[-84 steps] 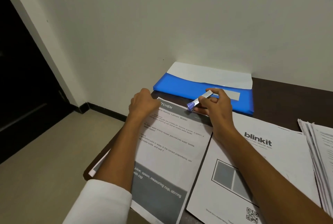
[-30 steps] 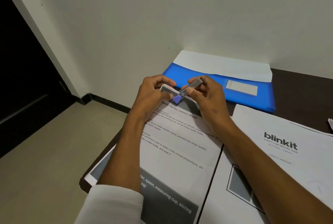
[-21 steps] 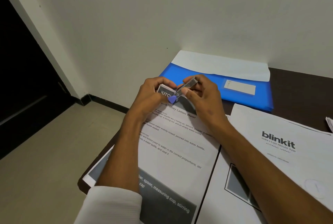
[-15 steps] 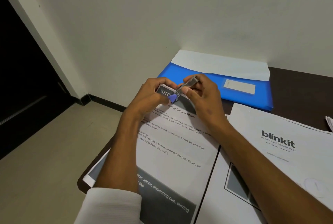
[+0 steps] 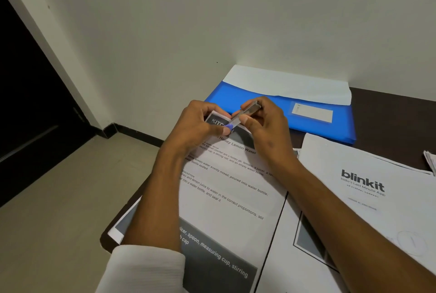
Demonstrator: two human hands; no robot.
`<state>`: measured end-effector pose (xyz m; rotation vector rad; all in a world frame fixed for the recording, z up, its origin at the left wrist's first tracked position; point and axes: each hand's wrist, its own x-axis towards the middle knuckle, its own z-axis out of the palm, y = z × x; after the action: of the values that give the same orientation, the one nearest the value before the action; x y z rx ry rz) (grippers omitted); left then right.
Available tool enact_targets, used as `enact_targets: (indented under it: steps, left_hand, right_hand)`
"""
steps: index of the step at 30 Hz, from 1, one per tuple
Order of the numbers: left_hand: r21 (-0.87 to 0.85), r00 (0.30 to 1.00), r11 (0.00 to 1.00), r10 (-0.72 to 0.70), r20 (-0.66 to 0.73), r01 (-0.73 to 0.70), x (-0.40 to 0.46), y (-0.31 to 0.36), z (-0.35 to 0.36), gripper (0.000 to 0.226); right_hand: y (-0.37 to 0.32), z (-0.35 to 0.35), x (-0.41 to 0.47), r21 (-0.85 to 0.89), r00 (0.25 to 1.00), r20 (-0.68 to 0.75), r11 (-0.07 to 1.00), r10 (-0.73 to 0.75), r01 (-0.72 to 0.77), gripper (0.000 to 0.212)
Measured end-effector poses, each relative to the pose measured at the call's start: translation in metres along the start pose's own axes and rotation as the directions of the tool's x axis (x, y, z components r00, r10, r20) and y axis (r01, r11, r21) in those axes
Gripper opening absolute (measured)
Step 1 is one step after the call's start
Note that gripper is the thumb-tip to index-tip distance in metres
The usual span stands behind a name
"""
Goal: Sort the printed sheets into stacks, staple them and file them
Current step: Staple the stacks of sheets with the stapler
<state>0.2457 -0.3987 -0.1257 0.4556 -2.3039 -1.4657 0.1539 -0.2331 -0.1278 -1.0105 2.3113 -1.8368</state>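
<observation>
A small stapler (image 5: 243,115), metal-bodied with a blue tip, is pinched in the right hand (image 5: 262,127), thumb beneath and fingers curled over it. Its blue end is set over the far left corner of the recipe stack (image 5: 236,189), near the dark "KITCHEN" header band. That corner is lifted slightly off the table (image 5: 389,101) and is gripped by the left hand (image 5: 195,127), fingers curled behind the paper and thumb pressed on the front. Whether the stapler has closed on the paper cannot be told.

The sheets are judged light, thin and floppy; loose pages could slide against each other, so the corner is best held close to the stapler mouth, with the edges squared. The stapler is judged small, rigid and smooth, best squeezed near its front end.

The rest of the recipe stack lies flat, running toward the near edge. Just to its right a 2nd stack (image 5: 368,198), headed "blinkit", is laid on the table. Beyond both, against the wall (image 5: 236,21), a blue file folder (image 5: 318,125) is seen with white paper (image 5: 287,85) protruding from its far side. At the far right edge, part of another pile of sheets (image 5: 430,158) is visible.
</observation>
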Motion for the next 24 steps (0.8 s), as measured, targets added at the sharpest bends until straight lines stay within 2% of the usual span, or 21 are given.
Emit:
enact_targets:
  steps: [7,14,19,24]
  left_hand:
    - [-0.026,1.000,1.000,-0.007,-0.009,0.006,0.000,-0.003,0.005,0.029]
    - [-0.078,0.996,0.995,-0.050,0.068,0.055,0.003,-0.004,0.001,0.067]
    - [-0.157,0.993,0.981,-0.112,0.032,0.116,0.000,-0.001,0.002,0.059]
    - [-0.073,0.992,0.990,-0.122,-0.011,0.121,-0.007,0.005,0.005,0.050]
  right_hand:
    - [0.000,0.001,0.001,-0.029,0.999,-0.049,1.000,0.008,-0.010,0.013]
    - [-0.004,-0.007,0.003,-0.030,1.000,-0.031,1.000,-0.003,0.002,0.027]
    - [-0.022,-0.035,0.013,0.007,0.992,-0.119,0.999,-0.039,0.040,0.027]
    - [-0.037,-0.088,0.004,-0.017,0.989,-0.118,0.996,-0.086,0.084,0.027]
